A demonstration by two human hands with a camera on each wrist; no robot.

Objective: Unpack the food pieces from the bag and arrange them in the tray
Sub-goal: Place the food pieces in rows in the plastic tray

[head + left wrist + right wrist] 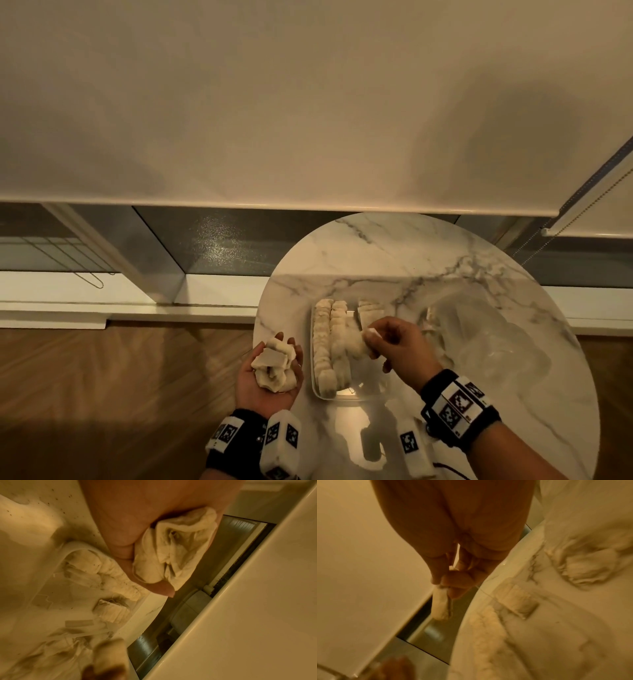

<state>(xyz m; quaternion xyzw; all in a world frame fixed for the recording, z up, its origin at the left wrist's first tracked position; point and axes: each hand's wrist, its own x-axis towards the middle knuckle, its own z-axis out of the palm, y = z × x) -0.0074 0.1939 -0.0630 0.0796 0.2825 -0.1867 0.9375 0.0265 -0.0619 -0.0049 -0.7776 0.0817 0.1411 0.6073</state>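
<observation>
A clear tray point(363, 390) sits on the round marble table point(394, 253) and holds two long rows of white food pieces point(325, 342), with a short row beside them. My left hand point(289, 353) hovers palm up off the table's left edge, cupping a pile of food pieces point(272, 365) point(171, 555). My right hand point(370, 339) is over the middle of the tray, thumb and fingers pinching one thin white piece point(371, 332) point(440, 601). The clear plastic bag point(479, 335) lies crumpled right of the tray, with some pieces inside.
The table's left edge runs just beside the tray, with wooden floor point(120, 377) below it. A white roller blind point(308, 102) and window sill point(102, 308) lie beyond; a bead cord point(565, 233) hangs at the far right.
</observation>
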